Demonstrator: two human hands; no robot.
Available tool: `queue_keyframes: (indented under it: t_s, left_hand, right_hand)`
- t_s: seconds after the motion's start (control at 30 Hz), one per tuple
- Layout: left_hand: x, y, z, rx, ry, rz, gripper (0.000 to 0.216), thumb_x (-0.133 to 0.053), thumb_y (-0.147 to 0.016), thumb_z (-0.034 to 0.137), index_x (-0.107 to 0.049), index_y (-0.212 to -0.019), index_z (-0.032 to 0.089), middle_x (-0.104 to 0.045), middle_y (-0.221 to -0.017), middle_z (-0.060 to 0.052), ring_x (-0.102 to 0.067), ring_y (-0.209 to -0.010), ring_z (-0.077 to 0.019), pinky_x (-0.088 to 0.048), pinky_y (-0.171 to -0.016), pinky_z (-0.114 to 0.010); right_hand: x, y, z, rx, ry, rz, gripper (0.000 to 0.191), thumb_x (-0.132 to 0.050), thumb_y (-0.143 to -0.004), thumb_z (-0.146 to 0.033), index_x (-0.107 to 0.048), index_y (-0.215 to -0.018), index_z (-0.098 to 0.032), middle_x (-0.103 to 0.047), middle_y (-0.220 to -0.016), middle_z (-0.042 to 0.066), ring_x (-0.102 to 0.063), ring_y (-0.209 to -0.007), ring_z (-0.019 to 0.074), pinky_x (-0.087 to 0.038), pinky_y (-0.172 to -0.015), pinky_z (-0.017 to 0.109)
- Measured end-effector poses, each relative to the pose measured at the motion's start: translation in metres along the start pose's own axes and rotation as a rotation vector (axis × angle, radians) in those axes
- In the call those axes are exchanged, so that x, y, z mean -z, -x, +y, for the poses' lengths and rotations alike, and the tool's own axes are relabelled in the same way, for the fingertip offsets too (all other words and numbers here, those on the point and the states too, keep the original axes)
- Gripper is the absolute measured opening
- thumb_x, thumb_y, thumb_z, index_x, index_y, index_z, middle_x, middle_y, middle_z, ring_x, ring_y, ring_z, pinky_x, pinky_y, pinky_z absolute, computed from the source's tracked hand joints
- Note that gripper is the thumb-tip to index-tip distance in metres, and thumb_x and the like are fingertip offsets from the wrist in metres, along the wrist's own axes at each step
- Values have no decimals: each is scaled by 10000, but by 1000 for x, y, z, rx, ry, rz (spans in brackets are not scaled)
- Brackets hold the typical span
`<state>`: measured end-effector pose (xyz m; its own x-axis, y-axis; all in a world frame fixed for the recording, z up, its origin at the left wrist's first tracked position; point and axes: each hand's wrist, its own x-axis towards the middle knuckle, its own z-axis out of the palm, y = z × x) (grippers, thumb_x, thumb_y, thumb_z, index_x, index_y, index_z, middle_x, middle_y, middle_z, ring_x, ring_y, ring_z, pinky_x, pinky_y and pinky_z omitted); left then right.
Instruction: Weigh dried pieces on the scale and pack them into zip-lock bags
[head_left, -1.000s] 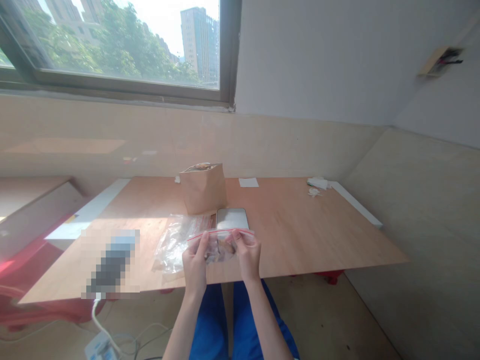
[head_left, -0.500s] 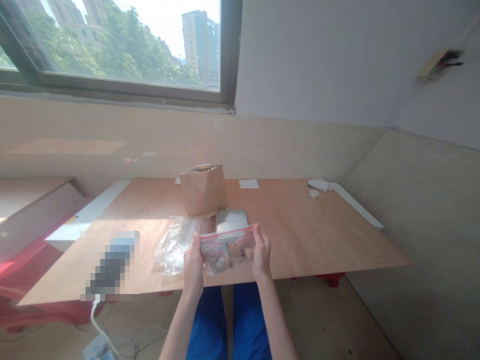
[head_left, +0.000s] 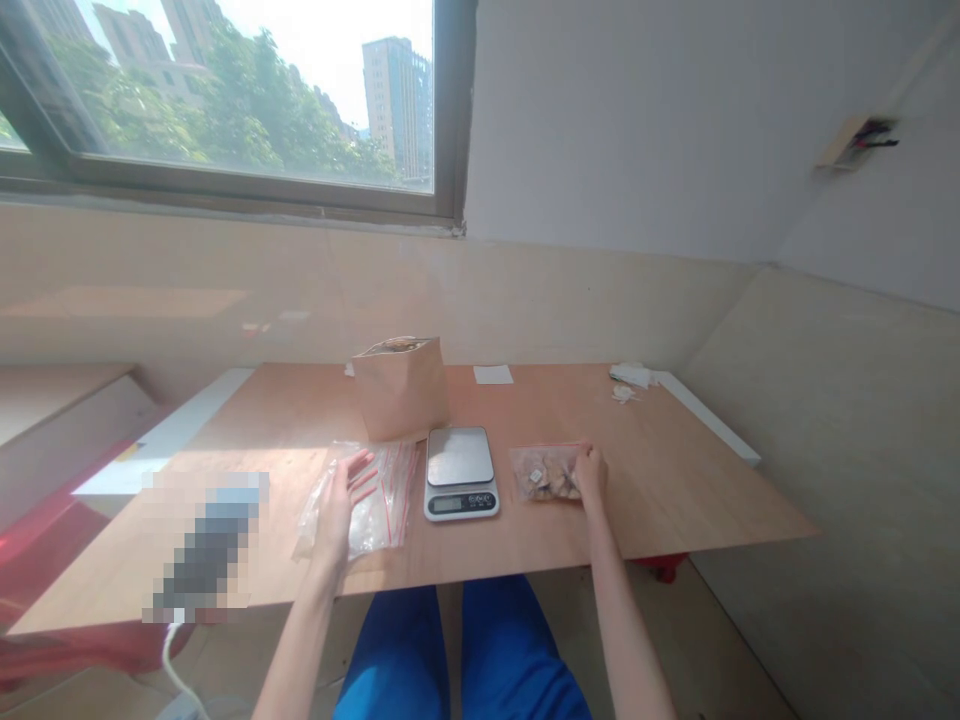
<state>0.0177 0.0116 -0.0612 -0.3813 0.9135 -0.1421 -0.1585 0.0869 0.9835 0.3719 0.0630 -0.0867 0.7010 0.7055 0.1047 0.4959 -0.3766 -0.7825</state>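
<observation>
On the table (head_left: pixel 660 500), left hand (head_left: pixel 337 510) spread on one clear bag (head_left: pixel 386 500), right (head_left: pixel 591 478) curled on one filled bag (head_left: pixel 544 474).

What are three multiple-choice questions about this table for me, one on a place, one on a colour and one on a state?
1. Where is the digital scale?
A. Between the clear zip bag and the filled zip bag
B. Inside the paper bag
C. On the windowsill

2. What colour are the person's trousers?
A. Red
B. Blue
C. Green

3. How is the right hand placed?
A. On the filled zip bag
B. Lifting the scale
C. Touching nothing

Answers:
1. A: a bag lies on each side of it.
2. B: both legs show blue.
3. A: its fingers lie on the bag.
</observation>
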Motion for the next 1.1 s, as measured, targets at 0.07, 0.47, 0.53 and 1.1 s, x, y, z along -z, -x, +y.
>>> queue_keyframes:
  t_s: [0.07, 0.47, 0.53, 1.1]
  left_hand:
    - [-5, -17, 1, -81, -85, 38, 496, -456, -787, 502, -507, -1146, 164, -489, -1288, -143, -508, -1144, -244, -429, -935, -396]
    - [-39, -90, 115, -785, -673, 281, 533, -483, -816, 397, -386, -1314, 233, -265, -1451, -113, -240, -1335, -259, -176, -1087, -427]
    - [-50, -103, 129, -802, -769, 263, 456, -431, -845, 391, -451, -1276, 243, -290, -1450, -93, -267, -1322, -261, -191, -1074, -442]
    - [-52, -72, 106, -548, -996, -25, 334, -409, -838, 440, -611, -1075, 322, -691, -964, -23, -606, -952, -225, -419, -730, -278]
  right_hand:
    - [-4, 10, -3, 43, 69, 39, 467, -376, -830, -334, -536, -1095, 16, -553, -1113, 295, -499, -1072, 362, -356, -843, 420]
    - [-52, 73, 14, 383, 653, -141, 571, -421, -863, -405, -380, -1333, -84, -315, -1404, 237, -230, -1315, 374, -122, -1030, 546]
    - [-54, 58, 11, 375, 655, -153, 565, -407, -871, -406, -369, -1342, -96, -318, -1407, 225, -228, -1319, 365, -119, -1034, 544]
    - [-61, 73, -38, 531, -25, -91, 395, -409, -852, -297, -475, -1172, -75, -466, -1238, 224, -368, -1224, 306, -285, -990, 520]
